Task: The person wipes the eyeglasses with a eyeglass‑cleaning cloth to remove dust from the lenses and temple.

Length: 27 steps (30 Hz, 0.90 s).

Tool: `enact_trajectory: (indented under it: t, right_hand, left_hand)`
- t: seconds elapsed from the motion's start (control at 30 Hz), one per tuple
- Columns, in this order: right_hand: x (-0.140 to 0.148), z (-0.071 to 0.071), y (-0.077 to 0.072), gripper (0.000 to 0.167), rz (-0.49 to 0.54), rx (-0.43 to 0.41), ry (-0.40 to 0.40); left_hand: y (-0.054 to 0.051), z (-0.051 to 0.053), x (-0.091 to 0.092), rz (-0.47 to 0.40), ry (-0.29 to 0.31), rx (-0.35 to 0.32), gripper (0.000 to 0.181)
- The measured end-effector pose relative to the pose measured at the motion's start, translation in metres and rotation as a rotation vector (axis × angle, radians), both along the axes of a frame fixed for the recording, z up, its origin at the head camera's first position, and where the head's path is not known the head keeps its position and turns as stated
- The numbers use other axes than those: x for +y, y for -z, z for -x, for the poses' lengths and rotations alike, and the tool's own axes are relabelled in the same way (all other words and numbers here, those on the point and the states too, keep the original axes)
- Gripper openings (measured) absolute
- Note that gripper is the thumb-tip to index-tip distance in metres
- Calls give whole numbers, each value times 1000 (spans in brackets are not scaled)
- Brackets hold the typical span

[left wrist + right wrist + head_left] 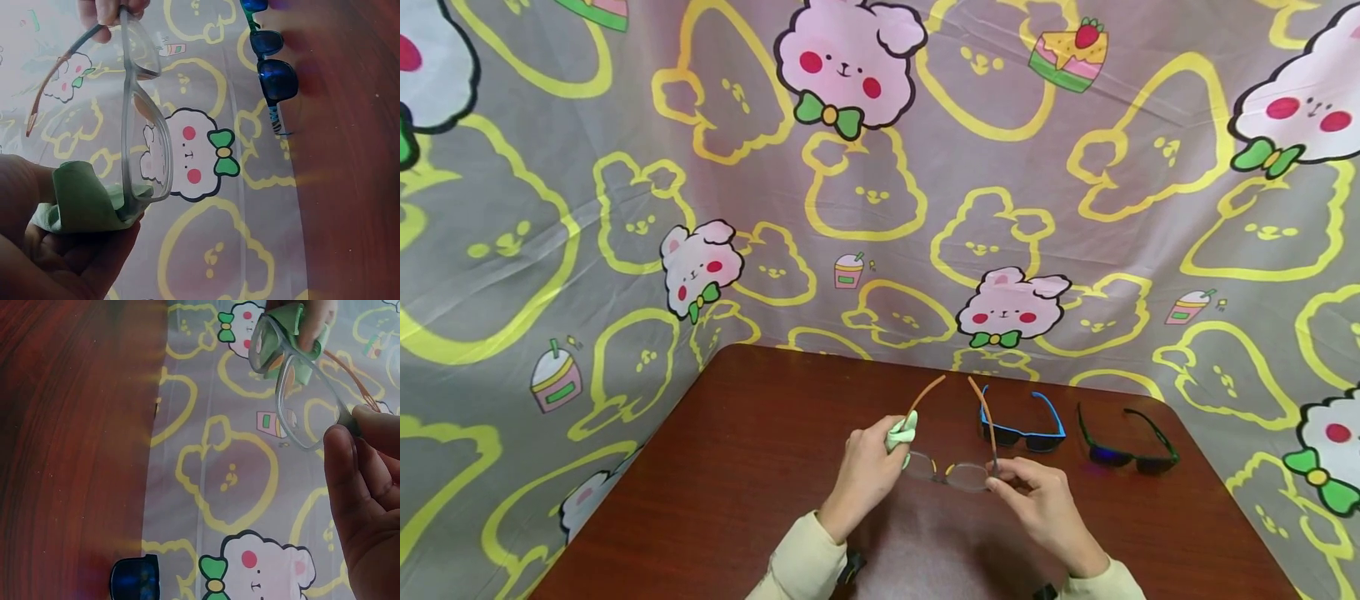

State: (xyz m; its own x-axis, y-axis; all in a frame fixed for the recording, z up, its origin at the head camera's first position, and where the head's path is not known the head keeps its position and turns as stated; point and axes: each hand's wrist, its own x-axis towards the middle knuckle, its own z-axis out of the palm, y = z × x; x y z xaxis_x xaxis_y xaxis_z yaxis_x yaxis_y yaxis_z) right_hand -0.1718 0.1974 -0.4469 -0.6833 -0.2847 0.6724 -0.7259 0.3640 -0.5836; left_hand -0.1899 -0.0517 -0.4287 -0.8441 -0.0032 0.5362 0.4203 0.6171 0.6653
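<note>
A pair of clear-framed eyeglasses [967, 477] with brown temple tips is held between both hands above the table. My left hand [867, 471] grips a light green cloth [81, 197] folded around one hinge end of the glasses. At the other end, my right hand [1047, 504] pinches the frame's corner by the hinge between thumb and fingers, as the right wrist view shows. Both temples stand unfolded, pointing away from me. The cloth hides the left hinge and part of the left hand's fingertips.
Blue-framed sunglasses [1025, 437] lie unfolded on the brown table [715, 467], just beyond the right hand. Dark green sunglasses [1131, 458] lie to their right. A patterned cloth curtain [880, 183] hangs around the table's back and sides.
</note>
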Motion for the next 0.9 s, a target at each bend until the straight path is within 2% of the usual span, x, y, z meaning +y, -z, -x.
enact_trajectory:
  t: [0.27,0.47,0.7,0.8,0.9]
  right_hand:
    - [-1,-2,-3,25,-42,-14,22]
    - [-7,-7,-10,28,-53,16,28]
    - [-3,-3,0,22,-57,23,-27]
    - [-1,-1,4,21,-62,16,-55]
    - [-1,0,6,20,-72,9,-50]
  left_hand:
    - [-4,1,1,13,-1,32,28]
    - [-6,0,1,23,17,50,31]
    - [-10,1,1,28,29,88,31]
    - [-11,1,0,3,30,109,28]
    - [-12,2,-1,-41,27,126,26]
